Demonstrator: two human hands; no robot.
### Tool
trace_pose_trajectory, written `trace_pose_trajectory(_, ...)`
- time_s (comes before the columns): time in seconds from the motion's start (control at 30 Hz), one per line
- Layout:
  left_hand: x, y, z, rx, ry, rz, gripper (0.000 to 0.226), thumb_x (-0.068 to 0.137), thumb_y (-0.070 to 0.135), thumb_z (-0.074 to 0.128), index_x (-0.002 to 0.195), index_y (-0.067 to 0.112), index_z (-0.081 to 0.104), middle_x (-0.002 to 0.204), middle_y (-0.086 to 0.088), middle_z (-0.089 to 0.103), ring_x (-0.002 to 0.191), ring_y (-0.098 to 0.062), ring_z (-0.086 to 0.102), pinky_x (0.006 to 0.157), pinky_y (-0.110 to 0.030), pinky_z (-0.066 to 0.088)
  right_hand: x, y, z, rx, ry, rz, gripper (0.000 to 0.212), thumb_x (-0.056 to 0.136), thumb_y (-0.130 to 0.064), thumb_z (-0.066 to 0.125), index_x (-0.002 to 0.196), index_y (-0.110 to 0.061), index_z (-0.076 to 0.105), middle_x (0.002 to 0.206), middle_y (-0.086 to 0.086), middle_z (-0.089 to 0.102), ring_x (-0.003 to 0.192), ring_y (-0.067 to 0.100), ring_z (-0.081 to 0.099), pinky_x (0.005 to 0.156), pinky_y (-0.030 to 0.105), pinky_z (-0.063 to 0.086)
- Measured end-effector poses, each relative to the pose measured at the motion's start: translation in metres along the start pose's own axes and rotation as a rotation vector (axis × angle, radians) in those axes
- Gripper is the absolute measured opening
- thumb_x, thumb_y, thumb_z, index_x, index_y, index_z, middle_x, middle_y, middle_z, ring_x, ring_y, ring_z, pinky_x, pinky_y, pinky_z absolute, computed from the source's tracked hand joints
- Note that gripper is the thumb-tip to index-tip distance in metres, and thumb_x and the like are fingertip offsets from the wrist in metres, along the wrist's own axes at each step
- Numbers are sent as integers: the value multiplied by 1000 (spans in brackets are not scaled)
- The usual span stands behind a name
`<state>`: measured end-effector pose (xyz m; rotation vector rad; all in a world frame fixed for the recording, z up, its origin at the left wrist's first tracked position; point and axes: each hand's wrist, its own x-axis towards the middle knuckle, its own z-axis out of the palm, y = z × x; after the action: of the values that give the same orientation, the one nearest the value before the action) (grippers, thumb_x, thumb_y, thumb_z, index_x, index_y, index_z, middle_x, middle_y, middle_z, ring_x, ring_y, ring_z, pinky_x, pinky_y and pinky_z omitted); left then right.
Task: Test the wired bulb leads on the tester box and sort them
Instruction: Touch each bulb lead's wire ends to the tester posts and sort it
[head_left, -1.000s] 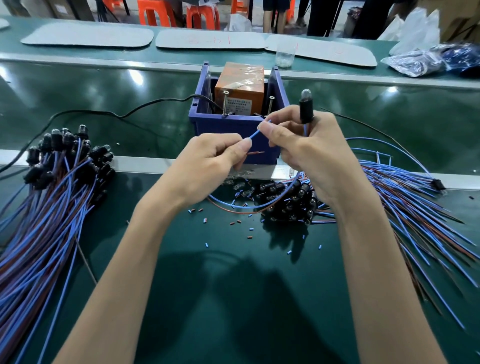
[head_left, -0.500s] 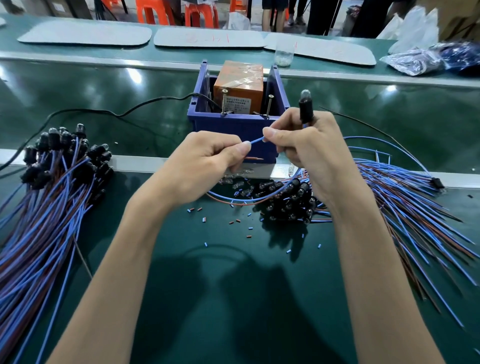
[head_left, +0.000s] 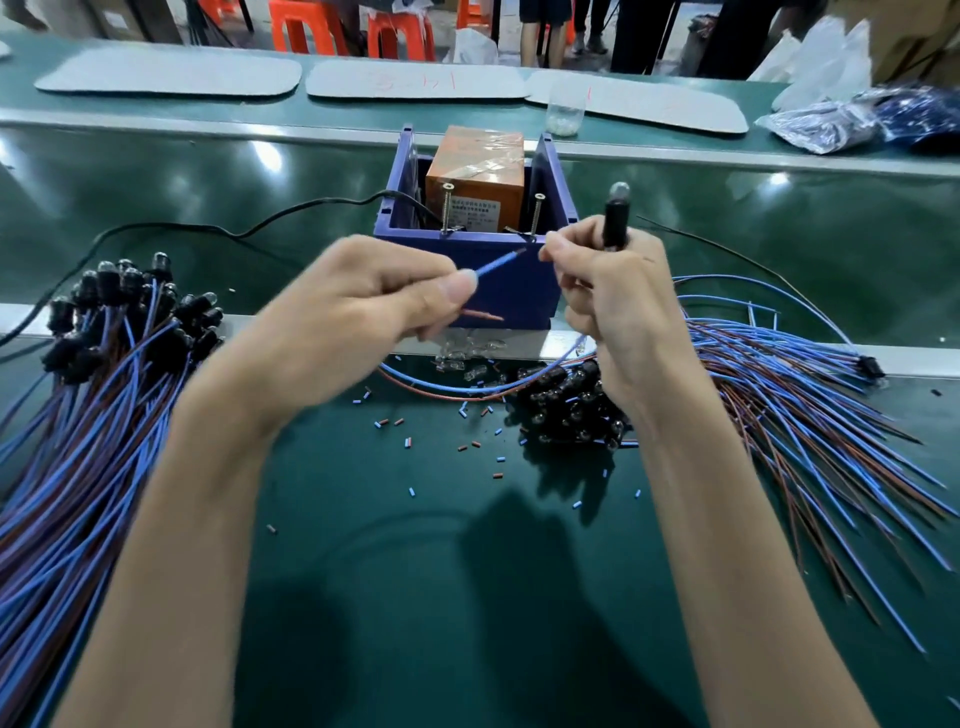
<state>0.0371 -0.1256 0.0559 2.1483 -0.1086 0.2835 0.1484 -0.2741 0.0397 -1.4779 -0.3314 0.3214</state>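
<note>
The tester box (head_left: 483, 280) is a blue bin holding an orange block (head_left: 475, 174), with two upright screws (head_left: 535, 213) at its front rim. My left hand (head_left: 363, 312) pinches the blue wire end (head_left: 493, 266) and the brown wire end (head_left: 483, 314) of one lead. My right hand (head_left: 608, 296) grips that lead's black bulb holder (head_left: 616, 218) upright, its clear bulb on top. The blue wire's bare tip points at the right screw's foot, close to my right fingertips. A pile of wired bulbs (head_left: 119, 322) lies on the left and another pile (head_left: 571, 405) below my right hand.
Long blue and brown wires fan out on the right (head_left: 810, 415) and left (head_left: 67, 467) of the green mat. Cut insulation bits (head_left: 467, 447) litter the middle. A black cable (head_left: 234, 228) runs to the box. A plastic cup (head_left: 565, 111) and bags (head_left: 841, 114) sit behind.
Both hands have risen a little toward the box's front rim. The blue wire tip now reaches up near the right screw. The bulb holder stays upright in my right hand.
</note>
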Motion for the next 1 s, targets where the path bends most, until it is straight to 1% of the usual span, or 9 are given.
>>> trace_pose_trajectory(0.17,4,2,1,-261,289,-18,42,98,26,42,58,23,52,51,10,26,46,-6,20,43,-16,18,-2,3,5,-51,-141,8,34,100,-26,48,81,-6,68,57,0,46,34,1,28,36,10,21)
trace_pose_trajectory(0.27,12,1,15,-411,299,-80,34,100,24,38,73,14,58,55,11,26,44,-3,19,42,-13,18,-5,3,13,-116,-157,-5,50,100,-46,38,89,-10,71,55,-2,49,36,1,35,39,8,25)
trace_pose_trajectory(0.33,17,3,24,-484,342,-84,34,102,16,36,79,13,61,60,5,26,46,-3,20,44,-14,19,-6,1,12,-94,-162,-44,54,100,-48,32,90,-14,72,54,-2,52,39,0,37,41,7,26)
trace_pose_trajectory(0.47,24,6,41,-568,495,-90,34,103,15,37,79,19,61,61,12,45,58,-4,35,56,-15,31,-6,0,8,-122,-185,-104,36,97,-37,49,83,-15,74,60,-2,52,43,-1,40,44,7,28)
trace_pose_trajectory(0.6,26,12,52,-734,506,-75,31,104,14,34,82,16,57,60,18,62,58,4,53,58,-12,41,-11,4,11,-62,-220,-108,17,89,-15,66,86,0,74,61,-3,62,48,-4,48,46,4,31)
trace_pose_trajectory(0.73,30,16,60,-907,535,-101,26,101,16,40,85,14,60,69,9,65,69,-10,59,70,-26,49,-15,5,21,133,-251,-122,18,79,10,67,97,5,70,55,-9,64,43,-4,53,45,3,36)
trace_pose_trajectory(0.83,31,12,59,-871,612,-155,27,101,19,42,85,16,64,73,7,63,72,-11,57,70,-24,46,-13,10,28,168,-165,-112,14,77,10,69,91,10,70,57,-4,65,48,-2,55,48,6,39)
trace_pose_trajectory(0.93,29,8,57,-799,676,-189,30,102,23,43,82,19,65,70,10,62,70,-7,57,64,-18,44,-12,12,32,147,-104,-100,5,76,6,72,81,5,72,71,15,69,61,12,60,62,20,49)
trace_pose_trajectory(1.0,29,4,56,-763,741,-222,32,102,24,42,82,19,65,69,9,62,71,-6,59,64,-18,46,-11,11,30,144,-76,-102,3,78,1,73,80,2,72,71,12,69,59,9,59,57,15,47)
